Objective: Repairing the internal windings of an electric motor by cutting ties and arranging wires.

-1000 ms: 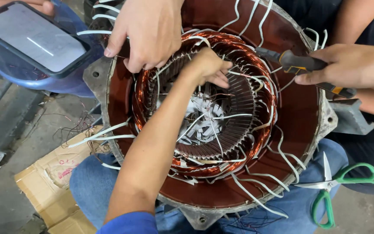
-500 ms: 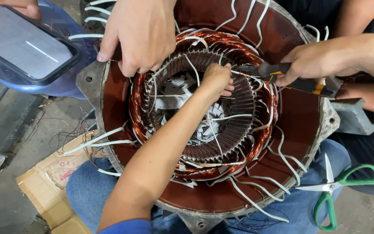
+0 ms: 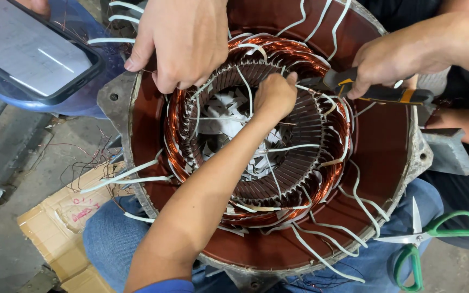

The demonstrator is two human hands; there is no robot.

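Note:
A big motor stator [image 3: 386, 146] with a rust-red housing lies across my lap. Its copper winding [image 3: 335, 168] rings a slotted core, with white insulating sleeves sticking out. My left hand [image 3: 275, 97] reaches in from the lower left, fingers curled tight over the winding's inner edge at the top of the bore. My right hand is out of view. A co-worker's hand [image 3: 185, 43] presses on the winding from above. Another co-worker's hand [image 3: 392, 57] holds a black and orange handled tool [image 3: 375, 92], its tip at the winding right beside my fist.
Green-handled scissors [image 3: 435, 233] lie at the lower right by my knee. A phone [image 3: 28, 51], held by someone's fingers, sits over a blue stool at the upper left. Cardboard [image 3: 61, 222] and loose wire scraps lie on the concrete floor to the left.
The co-worker's hand with the tool has moved left, up to the winding beside my fist. My left hand shifted slightly along the inner edge and stays curled there.

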